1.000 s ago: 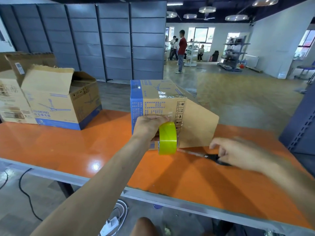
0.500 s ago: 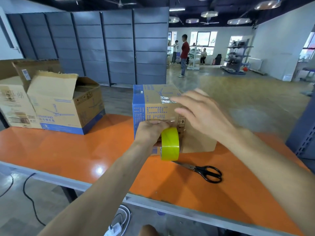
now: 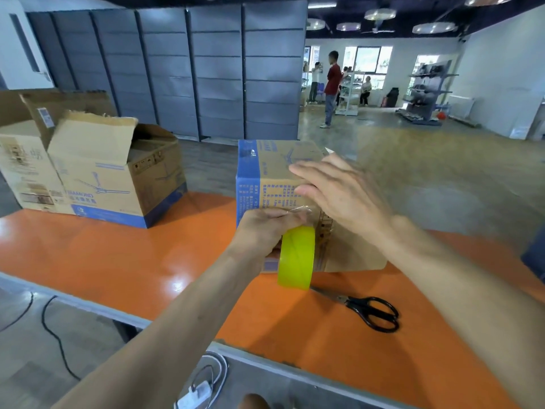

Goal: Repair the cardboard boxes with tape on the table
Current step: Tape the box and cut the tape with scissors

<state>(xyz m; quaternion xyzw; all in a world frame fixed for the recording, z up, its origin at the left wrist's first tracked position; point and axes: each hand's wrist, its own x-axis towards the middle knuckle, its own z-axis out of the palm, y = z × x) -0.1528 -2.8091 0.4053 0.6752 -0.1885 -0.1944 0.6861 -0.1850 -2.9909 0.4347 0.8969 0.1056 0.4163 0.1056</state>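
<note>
- An orange surface (image 3: 103,255) filled the lower view, with a grey metal edge along its near side.
- Three cardboard boxes stood on it, counted left to right.
- The first, a plain brown box (image 3: 20,166), sat at the far left edge, touching the second.
- The second, an open box (image 3: 118,184) with a blue band at its base and a fan drawing on its side, had its flaps raised and one flap edge torn.
- The third, the middle box (image 3: 265,178), stood well apart from those two, near the centre, with blue print on its near face and clear tape glinting on its top.
- One loose flap (image 3: 354,252) of the middle box swung out to the right, its lower edge on the surface.
- One roll of yellow-green tape (image 3: 296,258) stood on edge against the near face of the middle box.
- The left hand (image 3: 265,231) was closed around the top of the roll, thumb and fingers pinching a clear strip of tape pulled off it.
- The right hand (image 3: 342,193) was spread flat, fingers together, over the upper front corner of the middle box; it was blurred, so whether the palm pressed the cardboard could not be told.
- One pair of black-handled scissors (image 3: 365,309) lay flat on the surface, just right of the roll, blades pointing toward it.
- Beyond the surface stood a wall of grey lockers (image 3: 177,69), and several people (image 3: 331,84) stood far off.
</note>
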